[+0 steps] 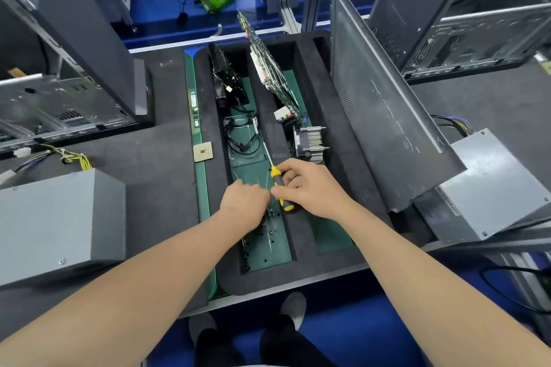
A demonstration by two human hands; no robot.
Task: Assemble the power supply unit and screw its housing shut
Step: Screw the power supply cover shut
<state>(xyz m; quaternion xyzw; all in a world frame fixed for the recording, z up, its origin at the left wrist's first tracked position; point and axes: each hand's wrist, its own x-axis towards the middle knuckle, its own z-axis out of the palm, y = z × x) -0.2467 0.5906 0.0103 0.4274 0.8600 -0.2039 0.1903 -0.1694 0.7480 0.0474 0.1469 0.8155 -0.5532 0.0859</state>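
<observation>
My right hand (310, 188) grips a yellow and black screwdriver (280, 188) by its handle; the thin shaft points away, up the middle slot of the black foam tray (304, 265). My left hand (243, 202) reaches down into that slot beside the handle, fingers bent over small black screws (269, 229) on the green mat; whether it pinches one is hidden. A grey power supply box (59, 223) with yellow wires sits at the left. A second grey power supply (492, 188) lies at the right, partly under a dark side panel (387, 116).
The tray also holds a fan with cables (229, 80), a leaning circuit board (271, 68), a finned heatsink (310, 140), a processor chip (203, 151) and a memory stick (194, 110). Open computer cases stand at the back left (59, 98) and back right (465, 24).
</observation>
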